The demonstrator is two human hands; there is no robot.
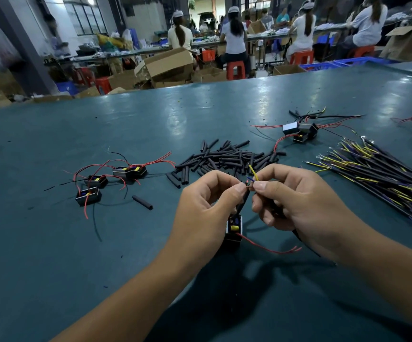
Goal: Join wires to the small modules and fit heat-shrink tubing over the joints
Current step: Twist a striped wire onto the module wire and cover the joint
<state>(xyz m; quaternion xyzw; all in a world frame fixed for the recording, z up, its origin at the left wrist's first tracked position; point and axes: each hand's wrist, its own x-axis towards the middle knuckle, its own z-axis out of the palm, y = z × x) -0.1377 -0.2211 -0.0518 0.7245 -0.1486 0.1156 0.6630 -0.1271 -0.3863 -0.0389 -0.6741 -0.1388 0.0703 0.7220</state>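
Note:
My left hand [206,206] pinches the lead of a small black module [234,229] that hangs below my fingers, its red wire [269,248] trailing to the right. My right hand [296,201] pinches a black cable whose yellow and blue wire ends [253,174] stick up between my thumbs. The two wire tips meet between both hands above the green table [101,243]. A pile of black heat-shrink tubes [224,157] lies just behind my hands.
Several modules with red and black leads [111,180] lie at the left, one loose tube [142,202] beside them. More modules [300,132] sit at the back right. A bundle of black cables with yellow ends [382,174] lies at the right. People sit at benches beyond the table.

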